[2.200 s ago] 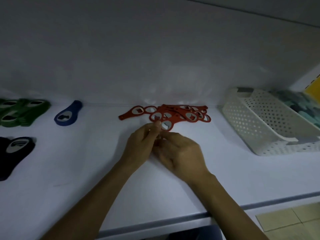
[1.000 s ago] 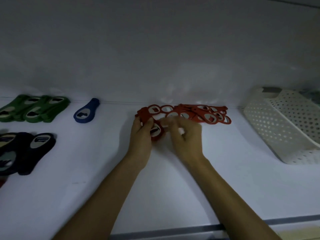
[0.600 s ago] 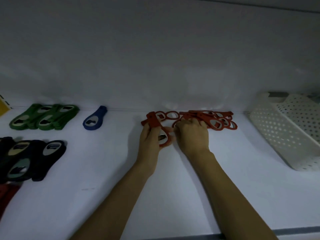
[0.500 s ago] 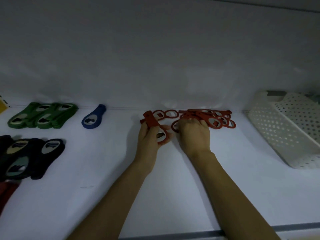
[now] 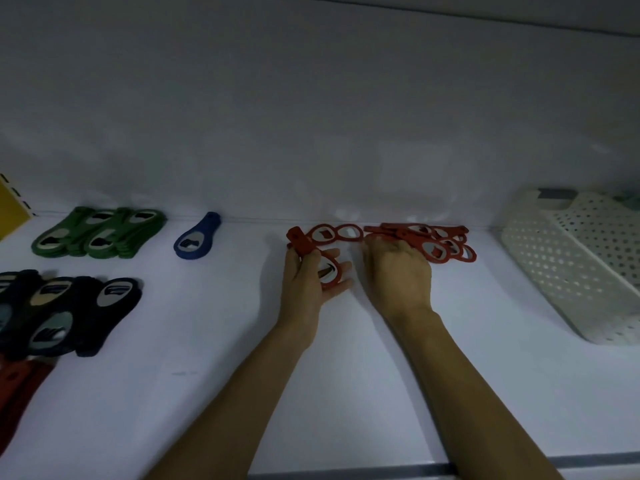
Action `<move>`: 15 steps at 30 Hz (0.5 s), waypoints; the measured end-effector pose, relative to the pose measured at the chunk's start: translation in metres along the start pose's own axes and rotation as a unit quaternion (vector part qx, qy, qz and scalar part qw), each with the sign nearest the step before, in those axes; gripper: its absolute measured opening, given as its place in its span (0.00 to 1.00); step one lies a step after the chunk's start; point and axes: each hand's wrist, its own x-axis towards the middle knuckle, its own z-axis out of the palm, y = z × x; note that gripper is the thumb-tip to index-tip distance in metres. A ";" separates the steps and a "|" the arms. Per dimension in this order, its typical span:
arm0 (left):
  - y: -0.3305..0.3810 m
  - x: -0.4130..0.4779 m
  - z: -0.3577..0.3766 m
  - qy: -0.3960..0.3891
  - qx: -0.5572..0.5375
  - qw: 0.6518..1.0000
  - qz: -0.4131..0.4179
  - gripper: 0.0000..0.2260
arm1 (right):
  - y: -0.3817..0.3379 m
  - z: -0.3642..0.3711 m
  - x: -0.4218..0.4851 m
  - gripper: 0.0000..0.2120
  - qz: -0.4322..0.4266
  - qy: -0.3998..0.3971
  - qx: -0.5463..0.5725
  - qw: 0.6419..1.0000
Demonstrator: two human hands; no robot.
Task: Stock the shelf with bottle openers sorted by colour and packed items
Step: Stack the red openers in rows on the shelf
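On the white shelf [image 5: 346, 393] near the back wall lies a loose pile of red bottle openers [image 5: 436, 244]. My left hand [image 5: 308, 282] holds one red bottle opener [image 5: 311, 254], thumb over its handle, its metal head lying across my fingers. Two more red openers [image 5: 334, 233] lie just behind that hand. My right hand [image 5: 398, 275] rests palm down at the left end of the red pile, fingers curled onto the openers there; what it holds is hidden.
A stack of green openers [image 5: 100, 232] and a single blue opener [image 5: 197, 237] lie at the back left. Black openers [image 5: 69, 313] and dark red ones [image 5: 17, 382] sit at the front left. A white perforated basket [image 5: 581, 265] stands at the right.
My left hand drew one red opener out of the pile to the left and turned it. My right hand moved right onto the pile. The view shifted left, showing more openers.
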 end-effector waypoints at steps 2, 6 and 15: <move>0.000 0.000 0.001 -0.011 0.004 1.000 -0.002 0.12 | 0.004 -0.006 0.002 0.10 0.082 0.058 0.080 0.992; -0.001 0.001 0.003 -0.028 0.026 0.999 -0.012 0.14 | -0.011 -0.015 -0.008 0.12 -0.036 0.113 0.292 0.949; 0.005 0.002 -0.002 0.027 -0.065 0.998 0.000 0.12 | -0.038 0.001 0.040 0.17 0.090 0.023 0.475 0.875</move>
